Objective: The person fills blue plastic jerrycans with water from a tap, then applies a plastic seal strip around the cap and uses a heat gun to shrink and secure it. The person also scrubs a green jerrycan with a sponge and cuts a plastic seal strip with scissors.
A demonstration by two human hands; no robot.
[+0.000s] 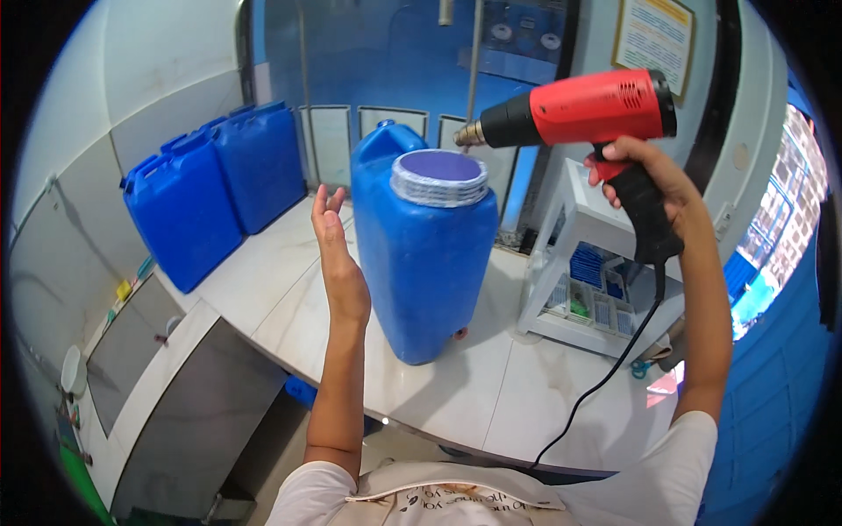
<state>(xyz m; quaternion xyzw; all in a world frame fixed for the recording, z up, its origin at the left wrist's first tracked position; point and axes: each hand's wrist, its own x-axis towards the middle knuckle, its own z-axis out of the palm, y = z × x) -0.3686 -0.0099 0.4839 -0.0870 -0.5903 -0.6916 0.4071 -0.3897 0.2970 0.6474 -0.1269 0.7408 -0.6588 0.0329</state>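
A tall blue plastic water jug [427, 272] stands upright on the white tiled counter in front of me. Its wide mouth is capped by a purple lid [438, 165], and a whitish printed shrink band [438, 193] circles the neck. My right hand [645, 175] grips the black handle of a red and black heat gun [588, 110]. The metal nozzle points left, just above the far right of the lid. Beside the jug's left side, my left hand [340, 259] is raised with fingers stretched out and holds nothing; it seems apart from the jug.
More blue jugs [184, 219] stand against the wall at the left. A white shelf unit [570, 307] with small packets sits to the right of the jug. The heat gun's black cord [605, 377] runs down across the counter [465, 399]. Teal scissors [640, 369] lie at right.
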